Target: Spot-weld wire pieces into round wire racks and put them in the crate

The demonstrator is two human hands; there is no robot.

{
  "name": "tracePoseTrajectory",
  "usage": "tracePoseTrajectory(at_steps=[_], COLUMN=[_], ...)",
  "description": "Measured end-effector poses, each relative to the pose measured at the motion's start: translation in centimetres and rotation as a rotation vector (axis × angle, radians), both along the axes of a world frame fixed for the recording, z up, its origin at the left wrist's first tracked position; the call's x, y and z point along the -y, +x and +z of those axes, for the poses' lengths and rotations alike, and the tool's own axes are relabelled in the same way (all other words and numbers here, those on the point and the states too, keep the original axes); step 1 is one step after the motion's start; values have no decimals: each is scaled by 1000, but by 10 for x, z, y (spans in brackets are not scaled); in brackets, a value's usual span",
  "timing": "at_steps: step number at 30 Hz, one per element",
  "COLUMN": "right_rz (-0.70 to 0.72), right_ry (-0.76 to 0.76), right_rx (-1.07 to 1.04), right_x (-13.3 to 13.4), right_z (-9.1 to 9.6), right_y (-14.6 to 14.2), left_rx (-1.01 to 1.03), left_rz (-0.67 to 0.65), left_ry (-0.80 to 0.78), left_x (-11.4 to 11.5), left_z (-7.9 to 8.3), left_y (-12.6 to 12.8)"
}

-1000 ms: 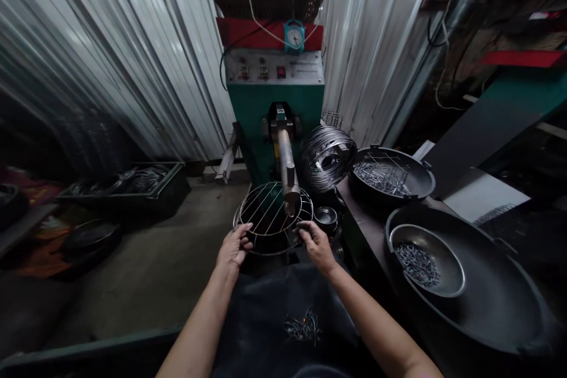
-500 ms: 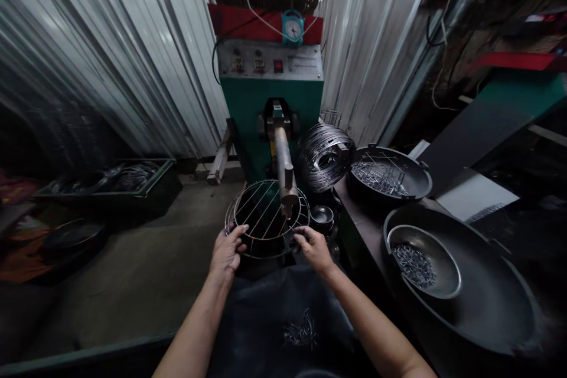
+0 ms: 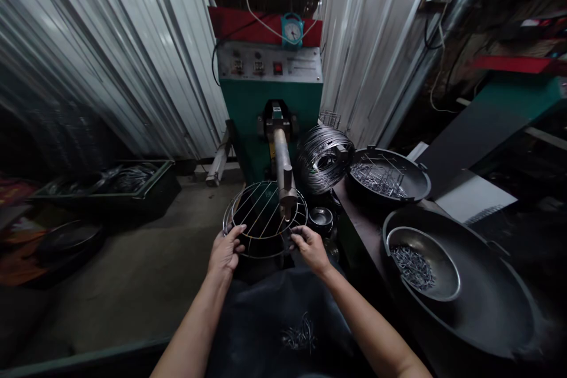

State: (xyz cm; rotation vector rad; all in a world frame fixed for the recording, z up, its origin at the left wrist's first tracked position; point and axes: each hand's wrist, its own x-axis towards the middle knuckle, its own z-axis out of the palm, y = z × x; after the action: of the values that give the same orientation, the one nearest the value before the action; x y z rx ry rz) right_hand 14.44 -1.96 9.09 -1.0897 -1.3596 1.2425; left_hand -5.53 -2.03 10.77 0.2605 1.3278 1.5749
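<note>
A round wire rack (image 3: pixel 259 237), made of two rings with parallel bars across, lies level under the metal electrode arm (image 3: pixel 284 171) of a green spot welder. My left hand (image 3: pixel 227 249) is closed on the rack's near left rim, thumb on top. At the near right rim, close below the electrode tip, my right hand (image 3: pixel 310 248) pinches with thumb and fingers; whether they hold the rim or a small piece against it is hidden. Short bent wire pieces (image 3: pixel 299 333) lie on the dark apron (image 3: pixel 248 325) over my lap.
Right of the welder (image 3: pixel 272 94) leans a wire coil (image 3: pixel 325 159). Beyond it are a black pan (image 3: pixel 419 180) of wire parts and a large wok (image 3: pixel 491 295) holding a metal bowl (image 3: pixel 449 283) of short pieces. A green bin (image 3: pixel 146 195) stands at left.
The whole view has shifted slightly. The rack and both hands hold nearly the same place under the electrode; my right fingertips have moved very slightly left.
</note>
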Motion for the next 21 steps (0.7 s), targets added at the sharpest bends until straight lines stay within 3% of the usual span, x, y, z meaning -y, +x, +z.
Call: tracePoseTrajectory(at_steps=[9,15,18,21], right_rz=[-3,-35,-122,-200], right_ry=[12,-31,-77,-113], right_rx=[16,-24,-82,-46], right_x=[-15,-14,-6,11], right_z=[5,5,-1,-20], right_y=[-2,-1,15,44], left_rx=[-27,7,53,79], left_rz=[24,12,-92,-224], left_ry=[-82,-146,-199,-242], left_x=[-14,-8,-9,-19], left_z=[3,-2,-3,0], left_y=[0,2,-12,-31])
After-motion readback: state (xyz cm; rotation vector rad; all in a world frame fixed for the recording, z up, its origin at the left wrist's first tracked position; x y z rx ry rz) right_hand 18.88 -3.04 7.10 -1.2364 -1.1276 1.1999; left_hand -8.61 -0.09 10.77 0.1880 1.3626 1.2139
